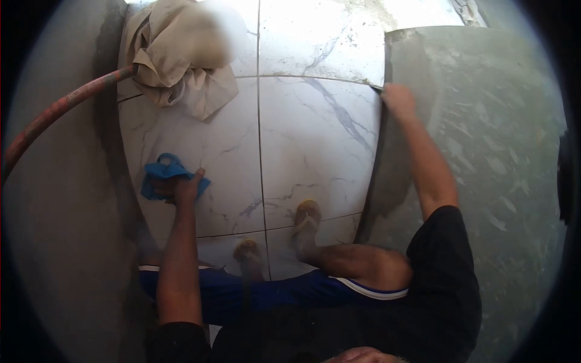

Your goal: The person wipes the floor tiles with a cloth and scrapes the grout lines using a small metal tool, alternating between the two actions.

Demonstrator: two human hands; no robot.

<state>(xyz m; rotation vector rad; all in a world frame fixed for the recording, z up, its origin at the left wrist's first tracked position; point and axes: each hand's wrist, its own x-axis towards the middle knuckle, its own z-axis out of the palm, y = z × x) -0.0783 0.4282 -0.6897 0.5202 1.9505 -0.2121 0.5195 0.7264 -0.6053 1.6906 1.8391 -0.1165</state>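
Observation:
My left hand (181, 186) is closed on a blue cloth (158, 174) over the white marbled floor tiles (212, 145), left of the middle joint. My right hand (398, 100) is closed at the right edge of the tiles, against the foot of the grey wall (484, 121). From its fingers a small thin flat piece (376, 88) sticks out to the left, over a tile joint. How much of that piece lies inside the fist is hidden.
A crumpled beige cloth (166, 48) lies at the upper left, partly blurred. A reddish hose (69, 100) curves in from the left to it. My sandalled feet (307, 215) are on the tiles below. Dirt specks mark the far tiles.

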